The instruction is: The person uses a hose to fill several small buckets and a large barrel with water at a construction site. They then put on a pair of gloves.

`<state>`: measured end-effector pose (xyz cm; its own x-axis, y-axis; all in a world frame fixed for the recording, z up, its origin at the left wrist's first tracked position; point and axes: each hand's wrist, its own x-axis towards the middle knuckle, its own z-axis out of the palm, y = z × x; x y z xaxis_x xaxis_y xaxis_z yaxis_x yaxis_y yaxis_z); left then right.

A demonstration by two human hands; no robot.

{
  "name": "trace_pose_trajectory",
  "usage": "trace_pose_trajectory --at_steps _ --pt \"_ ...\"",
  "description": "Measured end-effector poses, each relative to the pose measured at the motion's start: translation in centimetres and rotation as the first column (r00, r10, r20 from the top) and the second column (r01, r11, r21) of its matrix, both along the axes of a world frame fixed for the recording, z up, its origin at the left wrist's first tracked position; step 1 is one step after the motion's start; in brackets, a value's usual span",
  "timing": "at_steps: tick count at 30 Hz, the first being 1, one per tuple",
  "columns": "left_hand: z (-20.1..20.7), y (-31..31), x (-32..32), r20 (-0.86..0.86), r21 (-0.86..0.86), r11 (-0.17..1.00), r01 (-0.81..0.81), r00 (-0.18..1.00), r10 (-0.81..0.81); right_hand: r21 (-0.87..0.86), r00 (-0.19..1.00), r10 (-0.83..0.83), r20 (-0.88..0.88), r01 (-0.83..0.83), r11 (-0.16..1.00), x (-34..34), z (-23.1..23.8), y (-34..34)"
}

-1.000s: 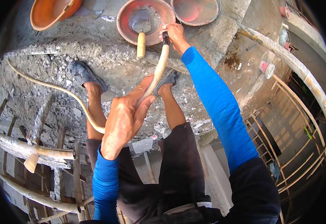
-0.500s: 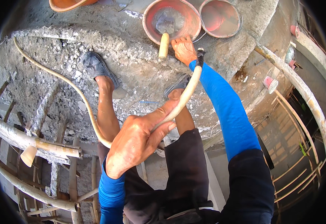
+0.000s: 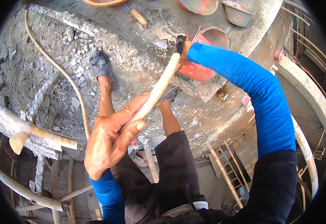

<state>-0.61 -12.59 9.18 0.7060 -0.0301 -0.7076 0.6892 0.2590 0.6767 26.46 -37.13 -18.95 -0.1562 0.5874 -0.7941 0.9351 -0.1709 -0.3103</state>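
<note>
My left hand (image 3: 112, 136) is closed around a cream hose (image 3: 159, 84), whose end is wrapped in black tape. The rest of the hose trails from below my hand to the far left. My right hand (image 3: 185, 51), partly hidden behind the hose end, is at the side of a tilted red bucket (image 3: 197, 71) and appears to grip it; its fingers are covered. Just beyond the hose end, a wet splash spreads on the concrete. There lies a trowel with a wooden handle (image 3: 138, 17), its grey blade (image 3: 155, 40) toward me.
Farther off stand a red-rimmed tub (image 3: 198, 6), a grey bucket with red spots (image 3: 239, 14) and an orange basin (image 3: 103, 2). Crumbled rubble (image 3: 75, 74) covers the ground around my feet. Bamboo poles (image 3: 24, 127) are at the left, a wooden ladder (image 3: 232, 168) lower right.
The bucket near my right hand is now tilted toward the left. The trowel, earlier in a bucket, lies on the wet concrete. My left hand and the hose have shifted left; my right elbow has swung outward.
</note>
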Motion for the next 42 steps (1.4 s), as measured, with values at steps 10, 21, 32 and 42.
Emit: trace_pose_trajectory --at_steps 10,21,32,42 --pt "1.3 5.0 -5.3 0.134 -0.144 0.988 0.049 0.991 -0.030 -0.091 0.906 0.376 0.194 -0.365 0.927 -0.8 7.9 3.2" --pt "-0.6 3.0 -3.4 0.185 -0.100 0.969 0.227 0.961 -0.206 0.166 0.942 0.158 0.296 -0.213 0.963 -0.7 2.9 -5.5" --pt "-3.2 -1.9 0.4 0.109 -0.095 0.980 0.175 0.980 -0.165 0.332 0.857 -0.111 0.504 -0.074 0.940 -2.7 -3.7 -6.1" --pt "-2.7 -2.7 0.4 0.086 -0.093 0.985 0.143 0.987 -0.135 0.489 0.852 -0.487 0.192 0.347 0.800 -1.6 -0.4 -6.9"
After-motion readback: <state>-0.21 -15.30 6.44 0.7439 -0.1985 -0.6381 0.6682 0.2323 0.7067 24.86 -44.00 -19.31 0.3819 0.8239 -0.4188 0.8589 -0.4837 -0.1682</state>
